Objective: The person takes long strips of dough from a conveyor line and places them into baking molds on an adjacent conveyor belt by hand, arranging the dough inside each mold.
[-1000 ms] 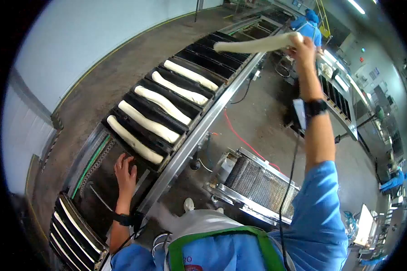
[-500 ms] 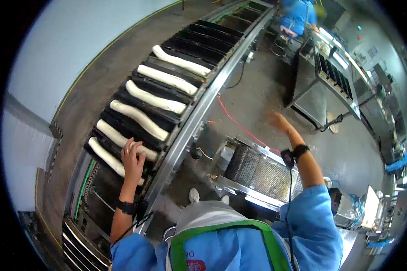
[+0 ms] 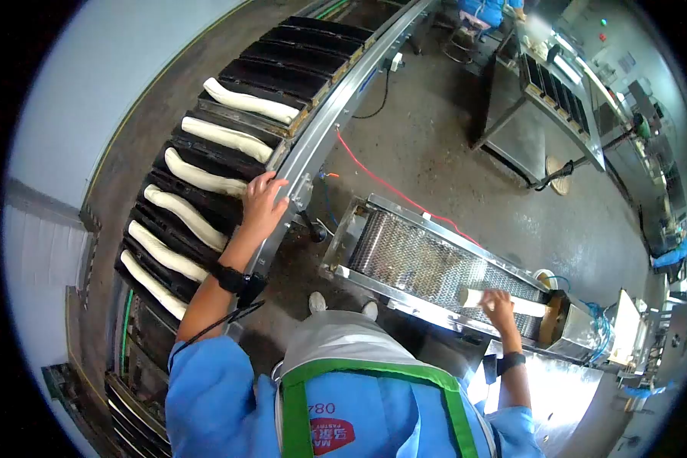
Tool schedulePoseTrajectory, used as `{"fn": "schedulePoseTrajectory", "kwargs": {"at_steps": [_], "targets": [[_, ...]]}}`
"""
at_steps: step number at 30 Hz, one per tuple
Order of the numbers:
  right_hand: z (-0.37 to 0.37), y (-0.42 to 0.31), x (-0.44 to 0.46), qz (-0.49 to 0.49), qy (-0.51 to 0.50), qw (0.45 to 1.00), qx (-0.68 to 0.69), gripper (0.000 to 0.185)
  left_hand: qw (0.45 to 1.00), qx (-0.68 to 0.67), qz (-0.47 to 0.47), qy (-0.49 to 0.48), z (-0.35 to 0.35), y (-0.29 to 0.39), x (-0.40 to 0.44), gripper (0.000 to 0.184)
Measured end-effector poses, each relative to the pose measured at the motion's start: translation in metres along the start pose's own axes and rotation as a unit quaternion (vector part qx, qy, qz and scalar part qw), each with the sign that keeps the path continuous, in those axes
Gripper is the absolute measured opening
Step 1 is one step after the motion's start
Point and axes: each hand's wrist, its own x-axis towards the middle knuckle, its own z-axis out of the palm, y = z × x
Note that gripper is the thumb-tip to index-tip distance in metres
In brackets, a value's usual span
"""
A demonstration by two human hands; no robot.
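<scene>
Several long white dough rolls lie in black trough trays on the conveyor at the left, among them a dough roll [image 3: 250, 102] in the topmost filled trough. My left hand [image 3: 262, 200] rests at the conveyor's metal side rail [image 3: 313, 141], fingers apart, near the right end of the third roll. At the lower right, my right hand [image 3: 499, 308] is closed on another dough roll [image 3: 528, 307], which lies across the far end of a metal mesh belt [image 3: 427, 259].
Black trays [image 3: 301, 53] without dough continue up the conveyor. A steel table [image 3: 523, 130] holding more black trays stands at the upper right, with a co-worker [image 3: 482, 11] in blue beyond it. A red hose [image 3: 382, 182] runs along the floor.
The filled trays have shifted down and left in view. My left hand has moved from the rolls to the rail. My right hand, blurred and seemingly empty before, now grips a roll at the mesh belt.
</scene>
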Motion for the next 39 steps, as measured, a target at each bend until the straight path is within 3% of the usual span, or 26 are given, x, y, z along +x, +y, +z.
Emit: {"fn": "schedulePoseTrajectory", "kwargs": {"at_steps": [4, 9, 12, 15, 17, 21, 23, 28, 31, 33, 34, 36, 39], "targets": [[-0.023, -0.046, 0.025, -0.101, -0.068, 0.989, -0.082, 0.051, 1.0, 0.004, 0.018, 0.003, 0.01, 0.019, 0.015, 0.029], [-0.02, -0.055, 0.062, -0.135, -0.048, 0.981, -0.129, 0.039, 1.0, 0.015, 0.0, 0.027, -0.001, 0.009, 0.019, 0.029], [-0.057, -0.057, 0.1, -0.063, 0.033, 0.997, -0.016, 0.034, 0.998, 0.045, -0.043, 0.031, -0.021, -0.002, 0.018, 0.03], [-0.168, -0.083, 0.116, 0.009, 0.111, 0.98, 0.165, 0.044, 0.997, 0.052, -0.052, 0.039, -0.035, -0.012, 0.023, 0.03], [-0.222, -0.09, 0.131, -0.112, 0.217, 0.933, 0.262, 0.041, 0.995, 0.054, -0.072, 0.052, -0.038, -0.016, 0.028, 0.029], [-0.303, -0.182, 0.165, -0.165, 0.28, 0.819, 0.474, 0.034, 0.995, 0.038, -0.07, 0.066, -0.027, -0.009, 0.057, 0.029], [-0.312, -0.222, 0.203, -0.213, 0.287, 0.758, 0.545, 0.032, 0.995, 0.025, -0.071, 0.062, -0.021, -0.007, 0.074, 0.031], [-0.276, -0.36, 0.321, -0.31, 0.188, 0.685, 0.632, 0.027, 0.987, 0.076, -0.12, 0.075, -0.008, -0.002, 0.121, 0.033], [-0.203, -0.394, 0.389, -0.308, -0.098, 0.801, 0.503, 0.042, 0.977, 0.144, -0.118, 0.106, 0.015, -0.021, 0.157, 0.029], [-0.161, -0.381, 0.41, -0.284, -0.102, 0.874, 0.381, 0.055, 0.962, 0.216, -0.124, 0.111, 0.022, -0.033, 0.183, 0.024], [-0.158, -0.372, 0.405, -0.284, -0.104, 0.873, 0.382, 0.055, 0.956, 0.23, -0.137, 0.119, 0.02, -0.036, 0.189, 0.022], [-0.162, -0.331, 0.399, -0.298, -0.158, 0.83, 0.443, 0.054, 0.951, 0.244, -0.186, 0.046, 0.021, -0.04, 0.21, 0.022], [-0.149, -0.239, 0.401, -0.313, -0.084, 0.895, 0.305, 0.051, 0.938, 0.246, -0.244, -0.025, 0.036, -0.059, 0.232, 0.032]]}}
